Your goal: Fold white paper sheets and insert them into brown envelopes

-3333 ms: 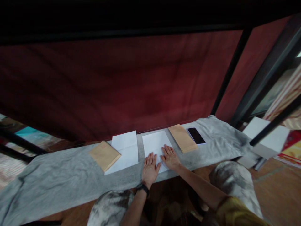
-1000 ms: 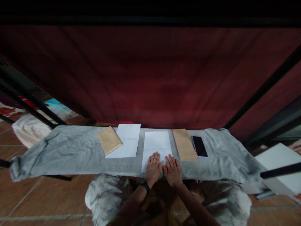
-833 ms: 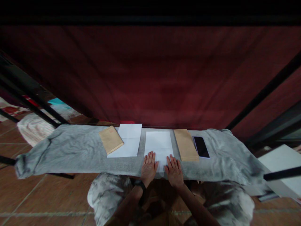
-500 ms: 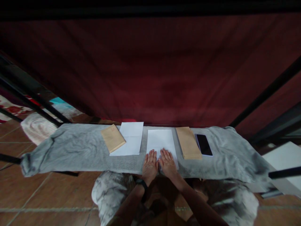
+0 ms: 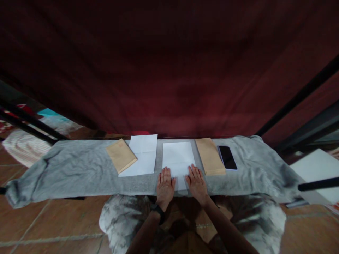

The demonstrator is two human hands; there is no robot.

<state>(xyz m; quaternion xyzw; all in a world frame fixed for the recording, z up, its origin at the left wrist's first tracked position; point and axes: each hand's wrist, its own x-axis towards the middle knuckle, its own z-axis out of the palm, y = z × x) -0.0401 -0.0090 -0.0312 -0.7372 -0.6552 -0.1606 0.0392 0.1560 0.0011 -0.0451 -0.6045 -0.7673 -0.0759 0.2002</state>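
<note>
Smoothing the middle sheet point(image 5: 179, 161), seemingly, near the tabletop's point(image 5: 82, 169) front edge; left hand point(image 5: 165, 186) and right hand point(image 5: 196, 182) lie flat; next needs even pressure.

No text, label, brand, number or sign can be read. Near the far corner of the tan envelope point(image 5: 120, 157) on the left, 1 faint reddish mark point(image 5: 121, 145) shows, too small and blurred to make out. No lettering is legible on the 2 white sheets, the left one point(image 5: 146, 155) and the middle one point(image 5: 178, 152), or on the tan envelope stack point(image 5: 210, 157). The smartphone point(image 5: 228, 157) has a dark screen, with nothing readable on it.
</note>
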